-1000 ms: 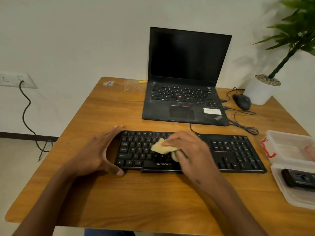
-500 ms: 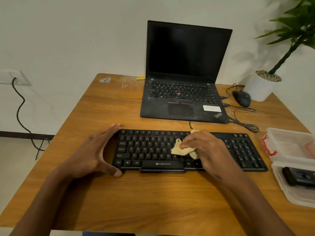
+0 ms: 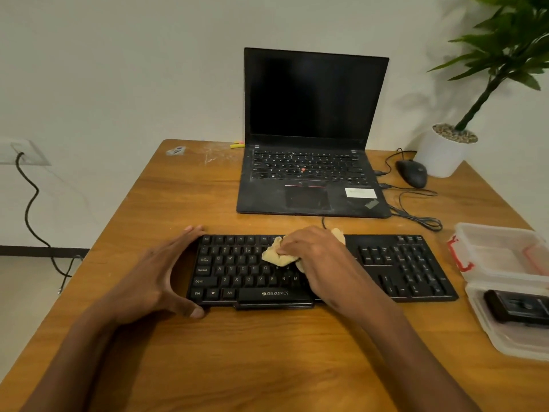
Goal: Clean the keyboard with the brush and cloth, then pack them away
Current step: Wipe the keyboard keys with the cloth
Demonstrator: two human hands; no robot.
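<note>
Cloth [image 3: 277, 257] under right hand [image 3: 315, 257], on keyboard [image 3: 401, 263]

Black keyboard [image 3: 386, 269] flat on wood, parallel to near edge; crumpled tan cloth [image 3: 276, 256] on upper middle keys; possibly brush [image 3: 518, 306] in lid.

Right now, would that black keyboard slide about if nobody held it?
Probably a little. The keyboard looks thin and light, lying flat on smooth wood, and the left hand braces its end while the right hand rubs the cloth across it. It looks stiff, not floppy.
</note>
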